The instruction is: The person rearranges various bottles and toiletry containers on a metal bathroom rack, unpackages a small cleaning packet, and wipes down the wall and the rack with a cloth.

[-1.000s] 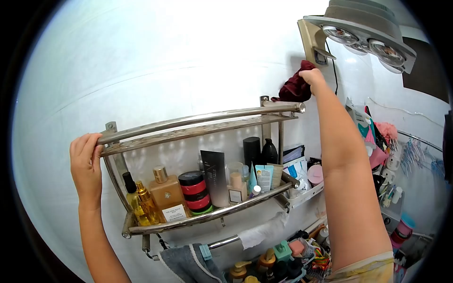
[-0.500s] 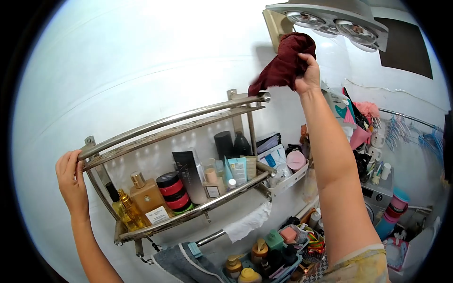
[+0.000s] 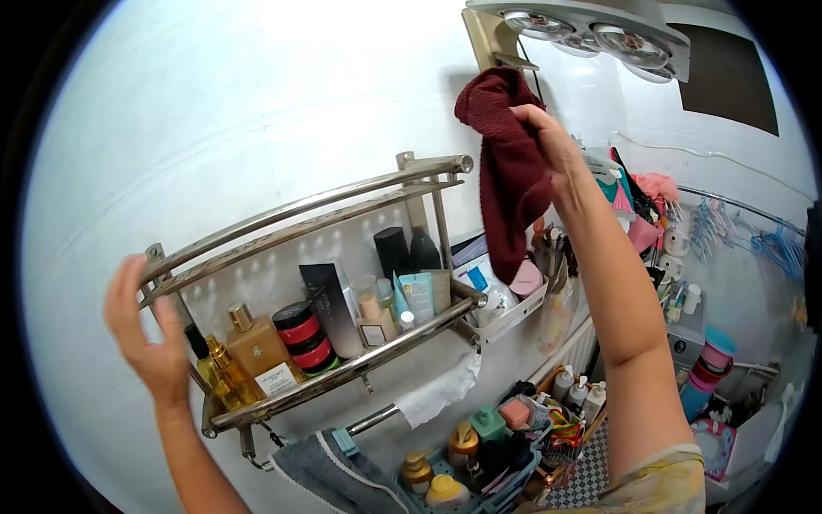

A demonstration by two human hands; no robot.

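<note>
Two bare hands, one loaded. Right hand (image 3: 552,147): clamped on a dark red cloth (image 3: 516,184), soft, textured, hanging in limp folds beyond the rack's right end, its lower tip before the white basket (image 3: 514,319). Left hand (image 3: 152,334): empty, fingers apart, blurred, at the rack's left end; contact cannot be told. Step in hand, as judged: cloth held up clear of the rack; the next move seems to call for a firm pinch, loose tip kept off the basket. Metal rack (image 3: 342,369): tubular rails, worn finish. On it: squarish amber bottle (image 3: 255,343), round red-and-black jar (image 3: 304,338), flat tapering tube (image 3: 330,308). Below: grey towel (image 3: 321,471), pale edging. Farther: round glass lamps (image 3: 632,44), overhead. Farthest: thin blue hangers (image 3: 779,253).
</note>
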